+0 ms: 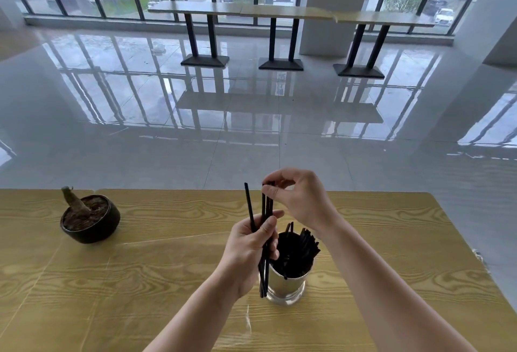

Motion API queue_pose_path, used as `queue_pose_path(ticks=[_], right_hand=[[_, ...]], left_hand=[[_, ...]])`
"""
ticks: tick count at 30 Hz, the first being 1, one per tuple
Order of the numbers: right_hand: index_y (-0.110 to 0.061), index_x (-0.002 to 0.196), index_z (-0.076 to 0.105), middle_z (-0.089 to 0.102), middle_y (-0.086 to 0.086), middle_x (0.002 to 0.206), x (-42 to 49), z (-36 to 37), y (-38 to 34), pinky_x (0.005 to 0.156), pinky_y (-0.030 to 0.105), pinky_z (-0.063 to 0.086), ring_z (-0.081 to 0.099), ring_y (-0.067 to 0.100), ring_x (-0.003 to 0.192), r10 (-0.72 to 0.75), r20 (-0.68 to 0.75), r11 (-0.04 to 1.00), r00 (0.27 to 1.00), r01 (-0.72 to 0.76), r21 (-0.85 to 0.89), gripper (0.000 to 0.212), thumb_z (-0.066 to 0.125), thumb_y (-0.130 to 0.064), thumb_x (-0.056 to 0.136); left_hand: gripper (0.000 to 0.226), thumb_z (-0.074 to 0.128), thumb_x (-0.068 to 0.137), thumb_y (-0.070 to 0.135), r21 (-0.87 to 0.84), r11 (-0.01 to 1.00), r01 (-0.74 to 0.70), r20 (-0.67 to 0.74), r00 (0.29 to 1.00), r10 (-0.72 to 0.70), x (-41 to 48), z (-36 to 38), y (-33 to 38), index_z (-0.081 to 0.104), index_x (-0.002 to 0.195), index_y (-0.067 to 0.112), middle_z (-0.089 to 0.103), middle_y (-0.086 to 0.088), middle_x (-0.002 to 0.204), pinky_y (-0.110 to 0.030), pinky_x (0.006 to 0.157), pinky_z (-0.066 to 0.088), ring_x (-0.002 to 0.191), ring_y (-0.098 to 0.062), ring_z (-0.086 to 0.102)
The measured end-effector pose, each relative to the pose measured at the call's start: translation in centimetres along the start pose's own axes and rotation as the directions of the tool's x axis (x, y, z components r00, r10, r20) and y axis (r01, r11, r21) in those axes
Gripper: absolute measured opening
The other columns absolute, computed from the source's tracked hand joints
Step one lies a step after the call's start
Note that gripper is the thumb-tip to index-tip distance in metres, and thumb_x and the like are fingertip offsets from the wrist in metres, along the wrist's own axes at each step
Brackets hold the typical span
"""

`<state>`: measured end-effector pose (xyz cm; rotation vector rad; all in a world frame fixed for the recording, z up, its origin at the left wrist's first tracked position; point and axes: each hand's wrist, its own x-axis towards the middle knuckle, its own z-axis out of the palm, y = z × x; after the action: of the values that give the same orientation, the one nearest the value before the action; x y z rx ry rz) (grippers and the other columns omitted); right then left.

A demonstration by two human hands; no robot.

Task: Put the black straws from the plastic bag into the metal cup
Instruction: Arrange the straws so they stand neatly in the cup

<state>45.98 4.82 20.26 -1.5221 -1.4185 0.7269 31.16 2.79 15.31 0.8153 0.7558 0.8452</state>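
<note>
A shiny metal cup [285, 288] stands on the wooden table [167, 267], near the middle, with several black straws [300, 251] leaning inside it toward the right. My left hand [249, 251] grips a small upright bundle of black straws [265, 212] just left of the cup; their lower ends hang beside the cup's wall. My right hand [296, 198] pinches the top ends of those straws above the cup. No plastic bag is visible.
A dark round pot [89, 220] with soil and a cut stump sits at the table's far left. The table's far edge runs behind the hands; beyond it lie glossy floor tiles and a row of high tables [279, 13] by the windows.
</note>
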Motion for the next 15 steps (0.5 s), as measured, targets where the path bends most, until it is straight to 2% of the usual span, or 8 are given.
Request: queue_pose_path(ticks=[2,3,5,7,10,12,15], right_hand=[[-0.026,0.086,0.078,0.074,-0.008,0.09,0.3,-0.6,-0.2,0.074,0.013,0.052,0.068,0.01,0.085,-0.005,-0.051,1.0,0.999,0.006,0.011,0.006,0.082,-0.024,0.083],[-0.027,0.086,0.077,0.074,-0.01,0.087,0.5,-1.1,-0.3,0.074,0.01,0.05,0.067,0.009,0.084,0.002,-0.094,0.999,0.996,0.001,0.034,0.007,0.083,-0.025,0.082],[-0.026,0.085,0.074,0.071,-0.012,0.075,0.7,-2.5,-0.8,0.062,0.014,0.051,0.061,0.004,0.066,0.054,-0.199,0.979,0.979,-0.013,0.202,0.009,0.082,-0.026,0.082],[-0.021,0.083,0.07,0.067,-0.008,0.067,0.6,-4.6,-1.3,0.049,0.022,0.048,0.054,0.006,0.054,0.109,-0.313,0.892,0.943,0.045,0.449,0.01,0.08,-0.023,0.083],[-0.018,0.082,0.067,0.067,0.002,0.068,-0.7,-6.7,-1.0,0.047,0.028,0.051,0.059,0.014,0.054,0.165,-0.425,0.787,0.89,0.14,0.601,0.011,0.077,-0.015,0.087],[-0.014,0.084,0.066,0.07,0.006,0.07,-2.3,-5.9,-0.2,0.05,0.029,0.055,0.065,0.018,0.058,0.215,-0.407,0.775,0.888,0.099,0.624,0.01,0.074,-0.009,0.089],[-0.006,0.085,0.064,0.071,0.01,0.073,-5.2,-2.5,1.5,0.054,0.028,0.058,0.066,0.021,0.062,0.305,-0.296,0.76,0.905,-0.044,0.648,0.009,0.072,-0.005,0.087]], left_hand=[[0.032,0.067,0.087,0.021,0.012,1.0,0.017,0.047,0.999,-0.017,0.0,-0.1,0.0,0.074,0.114,0.005,0.052,-0.007,0.072,-0.03,0.053,0.043,0.06,-0.017,0.046],[0.032,0.066,0.088,0.021,0.027,0.999,0.028,0.071,0.997,-0.03,0.0,-0.2,-0.1,0.073,0.115,0.004,0.053,-0.007,0.072,-0.03,0.054,0.043,0.061,-0.017,0.047],[0.03,0.063,0.091,0.022,0.068,0.996,0.054,0.103,0.993,-0.061,-0.1,-0.6,-0.2,0.072,0.114,0.004,0.055,-0.005,0.073,-0.029,0.053,0.043,0.06,-0.016,0.047],[0.028,0.063,0.093,0.023,0.087,0.993,0.074,0.077,0.994,-0.081,-0.1,-0.9,-0.4,0.072,0.11,0.004,0.055,-0.003,0.072,-0.027,0.049,0.04,0.057,-0.014,0.045],[0.033,0.065,0.089,0.028,-0.028,0.995,0.092,-0.029,0.995,-0.093,0.3,-1.3,-0.4,0.065,0.107,0.0,0.049,-0.001,0.065,-0.022,0.042,0.032,0.051,-0.011,0.038],[0.033,0.069,0.084,0.032,-0.167,0.984,0.069,-0.08,0.993,-0.084,0.9,-1.5,-0.1,0.059,0.101,0.005,0.042,0.003,0.06,-0.02,0.039,0.029,0.048,-0.008,0.032],[0.037,0.076,0.075,0.035,-0.296,0.955,0.016,-0.121,0.991,-0.054,1.9,-1.3,0.5,0.058,0.099,0.012,0.034,0.006,0.059,-0.018,0.037,0.026,0.046,-0.006,0.027]])
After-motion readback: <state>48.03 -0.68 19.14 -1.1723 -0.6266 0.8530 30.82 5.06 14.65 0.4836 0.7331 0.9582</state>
